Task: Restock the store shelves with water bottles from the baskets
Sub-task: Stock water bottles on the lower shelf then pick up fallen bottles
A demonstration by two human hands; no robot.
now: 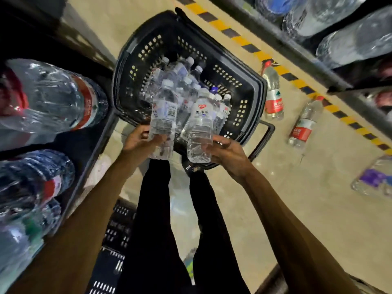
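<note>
Water bottles (182, 96) still crowd the black basket (250, 85) on the floor; left hand (137, 141) and right hand (227, 151) each wrap fingers around one bottle, so most restocking remains.

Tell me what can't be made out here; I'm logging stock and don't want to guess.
- Basket count: head view, bottles overlap, and the two held bottles cover those behind.
- Left-hand bottle brand: label print too small and blurred.
- Left hand grip: fingers mostly hidden behind the bottle.
- Large shelf bottles: motion-blurred, cut off by the left edge.
- Purple-labelled floor bottle: blurred, cut off at the right edge.
</note>
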